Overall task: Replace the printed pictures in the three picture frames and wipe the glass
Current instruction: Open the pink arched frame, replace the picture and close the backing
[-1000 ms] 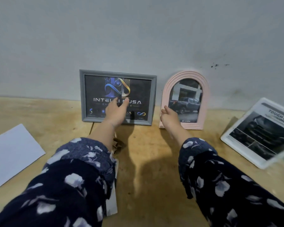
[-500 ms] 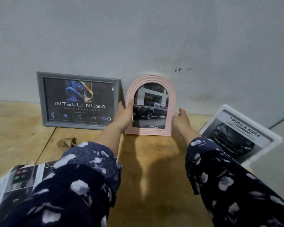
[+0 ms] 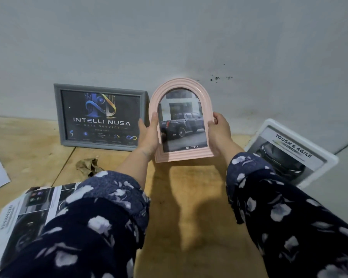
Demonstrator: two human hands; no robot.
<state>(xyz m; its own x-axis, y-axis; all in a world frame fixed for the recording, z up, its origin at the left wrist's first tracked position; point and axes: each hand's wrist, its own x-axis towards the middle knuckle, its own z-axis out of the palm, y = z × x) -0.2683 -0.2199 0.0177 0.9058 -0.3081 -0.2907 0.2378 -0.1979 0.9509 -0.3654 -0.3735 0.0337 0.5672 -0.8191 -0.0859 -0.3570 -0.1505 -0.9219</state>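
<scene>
one arched pink frame, seemingly ridged, truck print

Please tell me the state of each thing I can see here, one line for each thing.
pink arched frame: held up by both hands, truck print inside.
left hand: grips the frame's left edge.
right hand: grips the frame's right edge.
grey frame: standing against the wall, logo print inside.
white frame: leaning, car print inside.
brown cloth: crumpled on the table.
loose print: lying flat.
</scene>
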